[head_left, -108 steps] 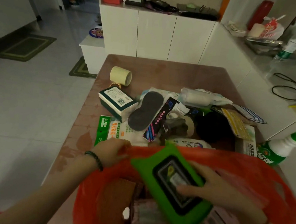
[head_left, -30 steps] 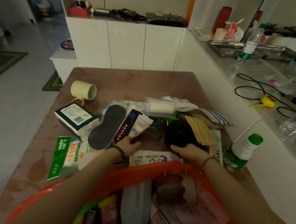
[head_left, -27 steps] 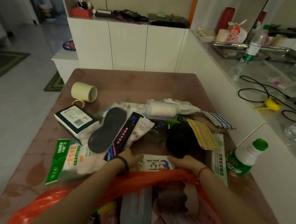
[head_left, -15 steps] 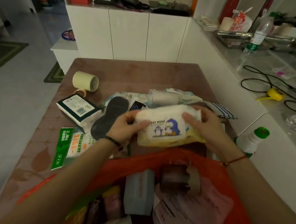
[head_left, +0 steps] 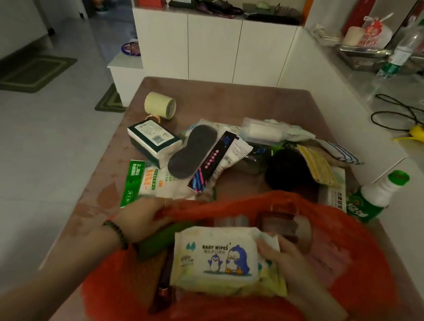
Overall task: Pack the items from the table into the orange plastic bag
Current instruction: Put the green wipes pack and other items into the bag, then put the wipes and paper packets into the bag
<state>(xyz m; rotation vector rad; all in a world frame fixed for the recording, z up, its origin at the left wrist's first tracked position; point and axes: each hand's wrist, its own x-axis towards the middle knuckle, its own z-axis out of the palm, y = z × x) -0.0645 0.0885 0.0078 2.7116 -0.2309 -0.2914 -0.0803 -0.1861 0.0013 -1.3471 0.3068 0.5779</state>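
Note:
The orange plastic bag [head_left: 367,255] lies open at the table's near edge. My left hand [head_left: 139,220] grips its left rim and holds it open. My right hand [head_left: 283,257] holds a white pack of baby wipes [head_left: 218,259] with blue penguins by its right end, inside the bag's mouth. Under the pack, a green pack [head_left: 158,240], a brown box and pink packets lie in the bag. A pile of items stays on the table behind the bag: a black insole [head_left: 190,154], a green-and-white box [head_left: 153,139], a black round thing [head_left: 288,173].
A yellow tape roll [head_left: 160,105] lies at the far left of the brown table [head_left: 224,99]. A green-capped white bottle [head_left: 376,194] stands at the right edge. White cabinets stand behind; a counter with cables runs along the right. Open floor lies to the left.
Both hands lifted the baby wipes pack off the table. It has come down into the bag in my right hand; my left hand let go and took the bag's rim.

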